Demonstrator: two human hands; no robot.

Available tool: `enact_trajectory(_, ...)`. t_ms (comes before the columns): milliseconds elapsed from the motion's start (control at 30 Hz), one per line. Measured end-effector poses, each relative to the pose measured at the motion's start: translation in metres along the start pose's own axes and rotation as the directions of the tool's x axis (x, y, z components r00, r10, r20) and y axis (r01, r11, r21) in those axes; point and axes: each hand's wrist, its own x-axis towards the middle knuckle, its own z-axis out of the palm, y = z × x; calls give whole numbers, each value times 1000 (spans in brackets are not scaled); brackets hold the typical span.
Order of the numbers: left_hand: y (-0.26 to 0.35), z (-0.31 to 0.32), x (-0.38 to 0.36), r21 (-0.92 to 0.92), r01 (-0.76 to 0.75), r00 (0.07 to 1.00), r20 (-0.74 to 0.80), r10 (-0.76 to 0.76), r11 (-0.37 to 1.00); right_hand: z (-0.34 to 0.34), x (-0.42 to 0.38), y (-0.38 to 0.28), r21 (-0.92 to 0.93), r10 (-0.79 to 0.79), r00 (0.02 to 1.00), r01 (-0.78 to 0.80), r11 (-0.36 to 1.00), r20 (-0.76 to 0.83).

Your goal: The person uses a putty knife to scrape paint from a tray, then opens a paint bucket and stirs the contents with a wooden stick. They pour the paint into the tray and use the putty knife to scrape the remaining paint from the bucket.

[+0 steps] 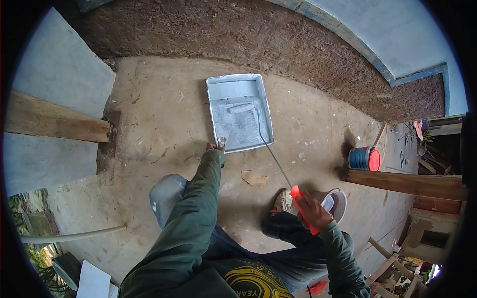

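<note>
A paint tray (238, 89), coated with pale paint, lies on the concrete floor in front of me. My left hand (215, 147) is closed around its near left corner; the sleeve hides part of the fingers. With my right hand (316, 212) I grip the orange handle of a paint roller (242, 108). Its long, thin wire frame reaches over the tray's near edge. The roller head rests inside the tray on the wet, ribbed slope, below the deeper paint at the far end. Beside my right hand stands a whitish bucket (340, 204), partly covered by the hand.
A flat brown scrap (254, 178) lies on the floor between tray and feet. To the right are a blue can with a red lid (373, 160) and a wooden post (405, 183). Another wooden post (57, 119) is at left. A rough brown wall base (223, 32) runs behind.
</note>
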Motion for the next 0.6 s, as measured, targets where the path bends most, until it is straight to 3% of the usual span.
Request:
enact_trajectory(67, -1, -4, -1, -50, -32, 999, -3, 32, 998, -4, 6, -3, -38, -32, 999, 32, 999, -2)
enact_trajectory(133, 15, -16, -13, -23, -18, 1000, -8, 18, 1000, -14, -8, 12, -6, -264, 964, 265, 964, 30)
enact_trajectory(167, 20, -18, -18, 1, -3, 1000, -7, 3, 1000, -13, -23, 9, -14, -263, 964, 263, 965, 35)
enact_trajectory(233, 14, -13, -12, -43, 17, 1000, 8, -17, 999, -12, -64, 5, 127, 68, 998, -68, 990, -2)
enact_trajectory(333, 7, -10, -10, -66, 19, 1000, 18, -17, 998, -6, -93, 31, 75, 59, 994, -52, 996, -89)
enact_trajectory(467, -1, -2, 0, -32, -1, 1000, 13, 1, 999, -5, -74, 29, 36, 115, 993, -114, 993, -39)
enact_trajectory(533, 8, -9, -9, -40, 2, 1000, 12, -2, 999, -4, -42, 19, -30, 81, 996, -82, 996, -36)
enact_trajectory(600, 11, -10, -10, -47, -5, 1000, 12, 5, 999, -7, -1, 39, -241, -265, 963, 248, 938, -42)
